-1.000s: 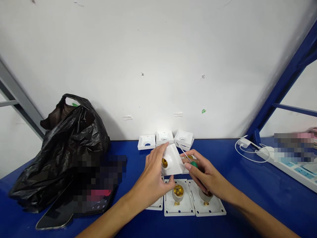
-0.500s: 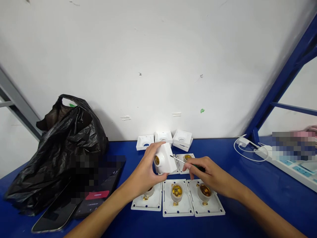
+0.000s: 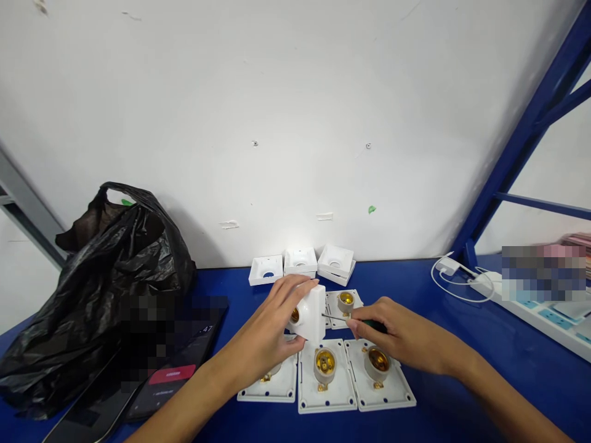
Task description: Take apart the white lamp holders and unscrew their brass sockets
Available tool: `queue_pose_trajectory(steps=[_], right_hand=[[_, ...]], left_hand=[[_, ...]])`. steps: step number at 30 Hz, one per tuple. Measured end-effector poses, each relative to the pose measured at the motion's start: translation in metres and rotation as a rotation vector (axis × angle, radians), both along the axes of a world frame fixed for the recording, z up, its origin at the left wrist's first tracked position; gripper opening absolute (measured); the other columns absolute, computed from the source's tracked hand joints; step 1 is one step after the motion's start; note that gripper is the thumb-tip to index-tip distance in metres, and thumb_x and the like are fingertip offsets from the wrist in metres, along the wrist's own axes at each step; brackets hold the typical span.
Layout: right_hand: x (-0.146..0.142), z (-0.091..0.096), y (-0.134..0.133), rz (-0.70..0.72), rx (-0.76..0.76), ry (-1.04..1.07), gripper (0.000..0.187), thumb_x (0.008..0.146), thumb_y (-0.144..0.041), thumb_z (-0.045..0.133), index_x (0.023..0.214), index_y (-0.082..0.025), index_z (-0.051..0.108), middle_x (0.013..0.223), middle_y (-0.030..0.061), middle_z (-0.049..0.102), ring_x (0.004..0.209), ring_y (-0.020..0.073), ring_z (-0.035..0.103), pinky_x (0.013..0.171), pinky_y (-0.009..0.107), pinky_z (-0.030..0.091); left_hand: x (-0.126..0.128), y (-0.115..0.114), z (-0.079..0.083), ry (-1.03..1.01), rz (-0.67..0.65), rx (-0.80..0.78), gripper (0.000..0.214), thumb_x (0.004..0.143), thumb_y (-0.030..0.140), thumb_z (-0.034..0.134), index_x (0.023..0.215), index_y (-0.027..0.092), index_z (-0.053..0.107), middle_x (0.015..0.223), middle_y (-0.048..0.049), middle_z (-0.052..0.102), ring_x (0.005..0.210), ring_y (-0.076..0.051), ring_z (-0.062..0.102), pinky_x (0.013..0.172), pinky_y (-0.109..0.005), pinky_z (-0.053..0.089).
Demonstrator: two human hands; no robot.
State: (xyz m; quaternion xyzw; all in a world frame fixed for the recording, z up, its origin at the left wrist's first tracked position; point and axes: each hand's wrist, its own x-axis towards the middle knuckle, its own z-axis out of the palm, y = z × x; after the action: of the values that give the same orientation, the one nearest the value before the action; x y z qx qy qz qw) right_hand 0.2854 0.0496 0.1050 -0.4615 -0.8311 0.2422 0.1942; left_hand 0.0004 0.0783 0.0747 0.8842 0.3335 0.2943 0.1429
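Left hand (image 3: 277, 326) gripping housing (image 3: 314, 315), right hand (image 3: 394, 335) holding screwdriver (image 3: 376, 326) at housing's edge, contact unclear, three bases (image 3: 340, 391) in front.

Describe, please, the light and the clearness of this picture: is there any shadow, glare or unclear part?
Head view: the wall is brightest just above the white covers; a soft shadow falls on it right of the black bag, whose plastic glints. Same head view: mosaic blocks partly hide the dark phone; the screwdriver shaft looks fairly clear.
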Motion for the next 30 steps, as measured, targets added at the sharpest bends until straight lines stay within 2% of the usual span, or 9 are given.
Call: queue_pose_trajectory(steps=[3, 8, 11, 15, 20, 23, 25, 28, 30], right_hand=[[-0.004, -0.002, 0.000, -0.013, 0.038, -0.096, 0.048, 0.109, -0.053, 0.047, 0.076, -0.025, 0.068, 0.072, 0.0041, 0.069, 0.073, 0.0225, 0.063, 0.068, 0.034, 0.040], [-0.017, -0.010, -0.002, -0.103, 0.135, -0.278, 0.047, 0.112, -0.047, 0.039, 0.085, -0.025, 0.069, 0.075, 0.0051, 0.073, 0.066, 0.0221, 0.064, 0.063, 0.035, 0.031], [-0.014, -0.011, -0.002, -0.105, 0.168, -0.284, 0.044, 0.112, -0.045, 0.041, 0.092, -0.025, 0.074, 0.081, 0.0067, 0.077, 0.070, 0.0236, 0.068, 0.063, 0.035, 0.033], [-0.002, -0.001, 0.001, -0.113, 0.147, -0.229, 0.039, 0.112, -0.043, 0.041, 0.106, -0.029, 0.076, 0.096, 0.0052, 0.081, 0.085, 0.0256, 0.072, 0.073, 0.037, 0.043], [0.006, 0.010, 0.005, -0.273, 0.086, -0.328, 0.038, 0.113, -0.041, 0.031, 0.104, -0.026, 0.065, 0.090, 0.0060, 0.078, 0.082, 0.0270, 0.072, 0.070, 0.037, 0.046], [0.013, 0.002, 0.010, -0.382, 0.021, -0.512, 0.033, 0.112, -0.036, 0.032, 0.107, -0.023, 0.062, 0.086, 0.0097, 0.078, 0.084, 0.0310, 0.076, 0.065, 0.037, 0.047], [0.019, -0.008, 0.015, -0.392, -0.016, -0.631, 0.030, 0.109, -0.029, 0.037, 0.102, -0.020, 0.065, 0.089, 0.0146, 0.080, 0.090, 0.0351, 0.078, 0.069, 0.039, 0.049], [0.025, -0.022, 0.020, -0.380, -0.033, -0.658, 0.024, 0.106, -0.025, 0.046, 0.107, -0.016, 0.068, 0.105, 0.0203, 0.081, 0.100, 0.0379, 0.079, 0.078, 0.042, 0.052], [0.025, -0.025, 0.021, -0.382, -0.033, -0.656, 0.022, 0.106, -0.027, 0.051, 0.111, -0.016, 0.068, 0.105, 0.0196, 0.082, 0.100, 0.0379, 0.079, 0.078, 0.043, 0.053]], left_hand=[[0.001, -0.001, -0.003, 0.063, 0.029, 0.063, 0.102, 0.078, -0.004, 0.069, 0.162, 0.042, 0.032, 0.160, -0.0047, 0.045, 0.153, -0.032, 0.039, 0.123, -0.054, 0.046], [0.005, -0.003, -0.007, 0.195, 0.119, 0.275, 0.107, 0.080, -0.002, 0.070, 0.167, 0.040, 0.024, 0.162, -0.0084, 0.047, 0.152, -0.039, 0.042, 0.120, -0.062, 0.045], [0.007, -0.005, -0.010, 0.251, 0.157, 0.319, 0.108, 0.079, -0.003, 0.069, 0.167, 0.036, 0.022, 0.163, -0.0120, 0.046, 0.151, -0.040, 0.043, 0.118, -0.062, 0.047], [0.007, -0.005, -0.014, 0.195, 0.259, 0.250, 0.102, 0.082, 0.001, 0.074, 0.164, 0.033, 0.024, 0.162, -0.0120, 0.045, 0.150, -0.039, 0.044, 0.117, -0.060, 0.050], [0.009, -0.002, -0.018, 0.033, 0.300, 0.117, 0.100, 0.078, 0.000, 0.079, 0.158, 0.035, 0.030, 0.155, -0.0089, 0.047, 0.144, -0.033, 0.049, 0.118, -0.056, 0.050], [0.011, -0.001, -0.020, -0.072, 0.319, 0.053, 0.092, 0.079, 0.003, 0.079, 0.154, 0.036, 0.036, 0.149, -0.0071, 0.049, 0.140, -0.032, 0.052, 0.118, -0.055, 0.050], [0.012, 0.000, -0.021, -0.109, 0.309, 0.037, 0.090, 0.080, 0.003, 0.079, 0.153, 0.037, 0.037, 0.147, -0.0063, 0.050, 0.139, -0.031, 0.052, 0.118, -0.056, 0.049], [0.012, -0.001, -0.022, -0.127, 0.268, 0.035, 0.094, 0.080, 0.000, 0.077, 0.155, 0.040, 0.035, 0.149, -0.0052, 0.048, 0.142, -0.030, 0.050, 0.122, -0.056, 0.047], [0.012, -0.002, -0.022, -0.125, 0.244, 0.037, 0.097, 0.080, 0.000, 0.077, 0.157, 0.041, 0.034, 0.152, -0.0046, 0.047, 0.144, -0.030, 0.048, 0.123, -0.054, 0.046]])
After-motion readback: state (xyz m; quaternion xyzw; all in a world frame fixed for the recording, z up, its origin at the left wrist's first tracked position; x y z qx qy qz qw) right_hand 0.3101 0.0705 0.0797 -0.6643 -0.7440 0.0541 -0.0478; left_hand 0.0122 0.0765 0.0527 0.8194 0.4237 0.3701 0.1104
